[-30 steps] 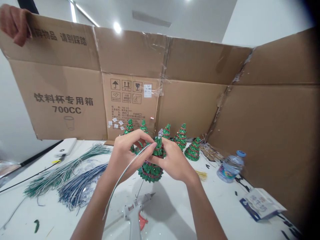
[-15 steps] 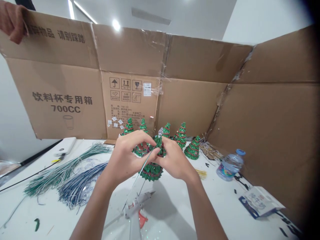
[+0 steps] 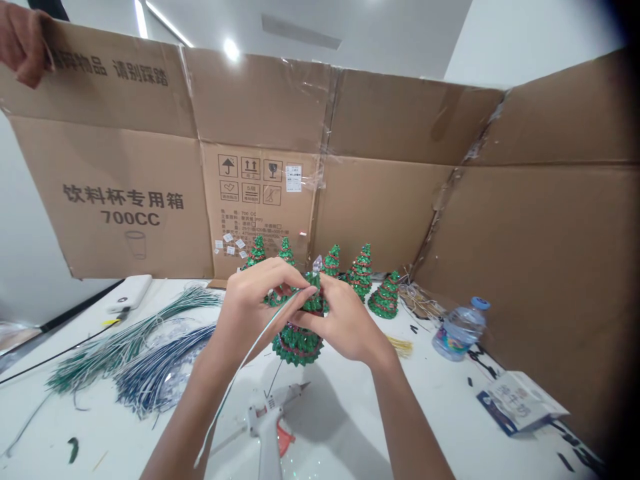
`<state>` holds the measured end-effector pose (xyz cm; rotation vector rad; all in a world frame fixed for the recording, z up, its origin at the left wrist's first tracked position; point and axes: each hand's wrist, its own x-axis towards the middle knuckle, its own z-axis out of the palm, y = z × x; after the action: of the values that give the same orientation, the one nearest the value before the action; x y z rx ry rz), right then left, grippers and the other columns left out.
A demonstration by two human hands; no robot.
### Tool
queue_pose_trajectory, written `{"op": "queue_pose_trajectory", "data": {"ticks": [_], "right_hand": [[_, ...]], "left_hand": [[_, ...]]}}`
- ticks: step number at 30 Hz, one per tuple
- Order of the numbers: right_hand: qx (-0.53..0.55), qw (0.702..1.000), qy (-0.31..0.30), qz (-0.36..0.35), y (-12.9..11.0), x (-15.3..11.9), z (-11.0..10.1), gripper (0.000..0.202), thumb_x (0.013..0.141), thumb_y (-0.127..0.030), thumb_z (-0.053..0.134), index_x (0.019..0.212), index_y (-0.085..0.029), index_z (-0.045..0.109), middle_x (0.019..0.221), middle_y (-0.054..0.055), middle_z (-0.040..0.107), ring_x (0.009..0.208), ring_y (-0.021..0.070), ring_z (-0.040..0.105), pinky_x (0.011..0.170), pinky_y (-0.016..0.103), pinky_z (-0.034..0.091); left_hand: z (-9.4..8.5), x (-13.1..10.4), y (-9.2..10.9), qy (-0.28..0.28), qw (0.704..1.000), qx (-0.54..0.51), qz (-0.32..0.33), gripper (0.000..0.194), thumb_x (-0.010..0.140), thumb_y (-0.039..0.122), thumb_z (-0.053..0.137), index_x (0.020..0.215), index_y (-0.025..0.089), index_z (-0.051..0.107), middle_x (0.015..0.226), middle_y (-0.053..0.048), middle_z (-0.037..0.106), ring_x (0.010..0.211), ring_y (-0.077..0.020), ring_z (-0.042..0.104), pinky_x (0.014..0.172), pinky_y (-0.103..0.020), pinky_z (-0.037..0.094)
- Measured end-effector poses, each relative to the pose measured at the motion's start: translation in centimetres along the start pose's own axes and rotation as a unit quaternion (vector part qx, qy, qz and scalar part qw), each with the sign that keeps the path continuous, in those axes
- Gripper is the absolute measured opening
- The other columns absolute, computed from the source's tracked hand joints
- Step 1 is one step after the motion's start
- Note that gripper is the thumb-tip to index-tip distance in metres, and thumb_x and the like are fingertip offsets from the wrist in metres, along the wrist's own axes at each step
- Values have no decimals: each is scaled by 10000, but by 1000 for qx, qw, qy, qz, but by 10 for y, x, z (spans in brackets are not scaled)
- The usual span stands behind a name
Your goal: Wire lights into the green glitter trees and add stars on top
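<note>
My left hand (image 3: 265, 303) pinches a pale green cord (image 3: 245, 360) by the green Christmas tree (image 3: 299, 345), whose upper part my right hand (image 3: 345, 317) grasps above the white table (image 3: 420, 427). Beneath lies the glue gun (image 3: 269, 417) (nozzle rightward); similar trees (image 3: 361, 273) crowd behind, before a cardboard sheet (image 3: 385, 200). Blue wires (image 3: 155, 373) lie left, a water bottle (image 3: 460, 330) stands right.
</note>
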<state>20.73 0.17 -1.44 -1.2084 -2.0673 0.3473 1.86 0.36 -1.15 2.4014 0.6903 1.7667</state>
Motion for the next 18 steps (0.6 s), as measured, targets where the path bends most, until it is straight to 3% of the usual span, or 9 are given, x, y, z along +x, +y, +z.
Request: {"op": "queue_pose_trajectory", "data": {"ticks": [3, 10, 15, 18], "right_hand": [[-6, 1000, 5, 7, 1, 0, 0, 270, 868, -384, 849, 880, -239, 622, 918, 9, 687, 854, 231, 618, 770, 345, 435], [5, 1000, 4, -20, 4, 1, -4, 95, 903, -249, 743, 925, -235, 652, 979, 14, 716, 882, 222, 637, 752, 325, 419], [6, 1000, 14, -8, 5, 1, -6, 175, 901, -345, 808, 940, -237, 677, 957, 33, 727, 904, 251, 643, 798, 351, 474], [7, 1000, 12, -4, 4, 1, -6, 186, 898, -367, 822, 934, -240, 690, 960, 33, 736, 908, 257, 649, 814, 363, 490]], "left_hand": [[-1, 0, -1, 2, 999, 23, 25, 121, 973, 219, 810, 870, 216, 747, 881, -22, 783, 825, -178, 701, 784, -341, 536], [-4, -2, 0, -46, 998, 35, 33, 75, 964, 222, 806, 1037, 227, 790, 1053, -45, 803, 949, -193, 728, 854, -351, 560], [-1, -3, 1, -10, 999, 34, -1, 73, 972, 239, 808, 1036, 227, 776, 914, -6, 791, 755, -145, 663, 720, -311, 519], [-1, -2, 0, -16, 1000, 21, -5, 52, 984, 255, 803, 963, 229, 764, 905, -11, 784, 764, -152, 664, 702, -305, 502]]}}
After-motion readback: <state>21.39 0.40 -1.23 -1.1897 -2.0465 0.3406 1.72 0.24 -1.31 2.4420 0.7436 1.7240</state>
